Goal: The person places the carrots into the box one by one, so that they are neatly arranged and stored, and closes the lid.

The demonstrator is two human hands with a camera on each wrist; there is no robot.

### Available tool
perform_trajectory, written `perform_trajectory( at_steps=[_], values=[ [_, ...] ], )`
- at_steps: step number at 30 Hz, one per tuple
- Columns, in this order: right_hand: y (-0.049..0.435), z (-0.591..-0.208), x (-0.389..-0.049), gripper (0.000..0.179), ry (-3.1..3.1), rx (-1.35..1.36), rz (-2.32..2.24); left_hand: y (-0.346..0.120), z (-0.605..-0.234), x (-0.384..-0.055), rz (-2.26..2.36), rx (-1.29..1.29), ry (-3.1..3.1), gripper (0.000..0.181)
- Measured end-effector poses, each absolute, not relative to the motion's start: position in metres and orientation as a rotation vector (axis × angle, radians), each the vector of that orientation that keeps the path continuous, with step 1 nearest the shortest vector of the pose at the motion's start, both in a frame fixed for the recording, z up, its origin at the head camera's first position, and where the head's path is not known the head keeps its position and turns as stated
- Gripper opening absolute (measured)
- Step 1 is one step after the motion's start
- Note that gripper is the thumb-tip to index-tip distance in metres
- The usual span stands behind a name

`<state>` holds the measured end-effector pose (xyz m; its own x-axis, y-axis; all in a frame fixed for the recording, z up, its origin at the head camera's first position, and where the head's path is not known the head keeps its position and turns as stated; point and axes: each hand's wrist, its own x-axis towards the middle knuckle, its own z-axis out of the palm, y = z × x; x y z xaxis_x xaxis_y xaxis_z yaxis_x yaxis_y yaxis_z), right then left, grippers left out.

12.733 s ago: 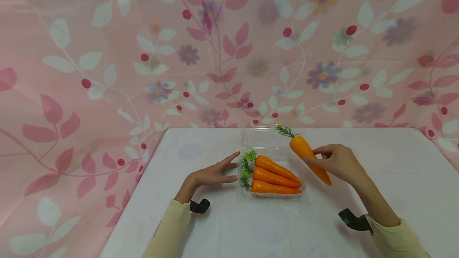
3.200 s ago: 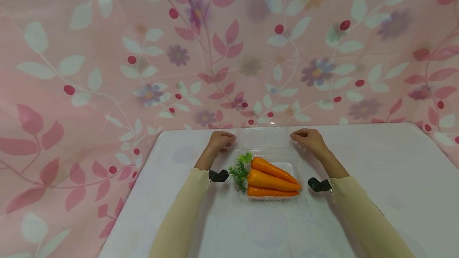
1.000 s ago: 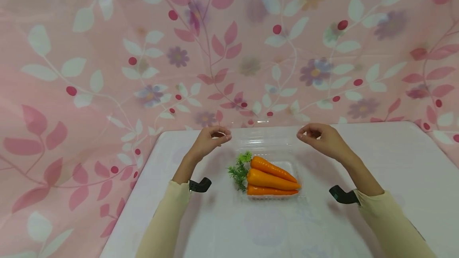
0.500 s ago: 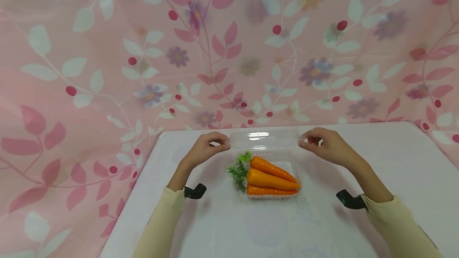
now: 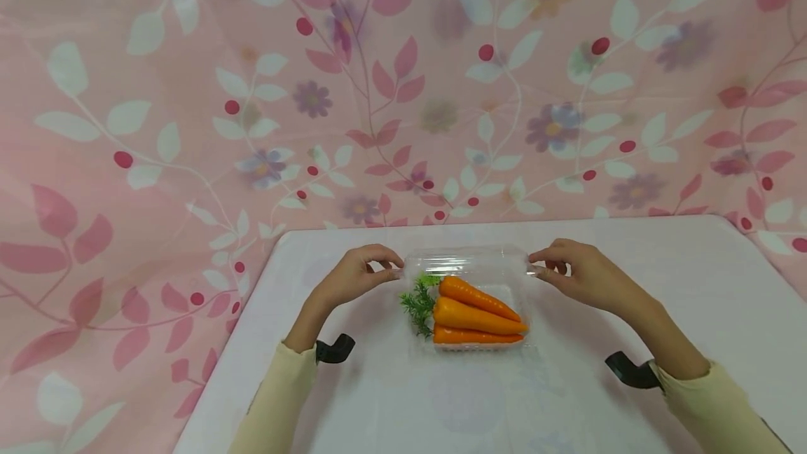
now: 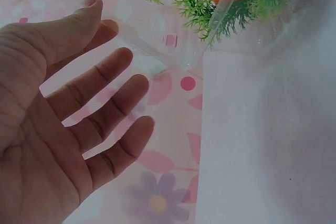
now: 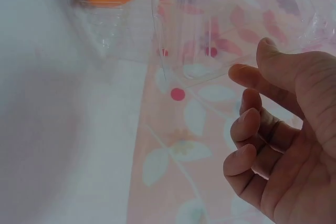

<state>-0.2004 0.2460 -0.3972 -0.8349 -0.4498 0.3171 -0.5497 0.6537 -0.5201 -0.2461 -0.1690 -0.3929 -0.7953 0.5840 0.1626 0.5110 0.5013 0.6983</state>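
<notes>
In the head view a clear plastic clamshell box sits on the table, holding orange carrots with green leafy tops. A lighter carrot lies on top of the others, tips to the right. The raised lid leans over the back of the box. My left hand pinches the lid's left edge between thumb and fingers; my right hand pinches its right edge. Both wrist views show the clear lid reaching the thumb and forefinger, the other fingers being loosely bent.
A white cloth covers the table, and a pink floral curtain hangs behind its far edge. A black wrist camera sits at the left cuff, another at the right. The leaves stick out past the box's left side.
Earlier my right hand held a carrot beside the box; now the lighter carrot lies on the pile. Both hands have taken the lid's sides, and it has swung up and toward me.
</notes>
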Motion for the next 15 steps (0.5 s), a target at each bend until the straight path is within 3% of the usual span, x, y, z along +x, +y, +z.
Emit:
perform_trajectory(
  at_steps=[15],
  values=[
    [0.243, -0.394, -0.177, 0.04, -2.881, 0.804, 0.777, -0.173, -0.387, -0.218, 1.021, 1.036, 2.624, 0.028]
  ],
)
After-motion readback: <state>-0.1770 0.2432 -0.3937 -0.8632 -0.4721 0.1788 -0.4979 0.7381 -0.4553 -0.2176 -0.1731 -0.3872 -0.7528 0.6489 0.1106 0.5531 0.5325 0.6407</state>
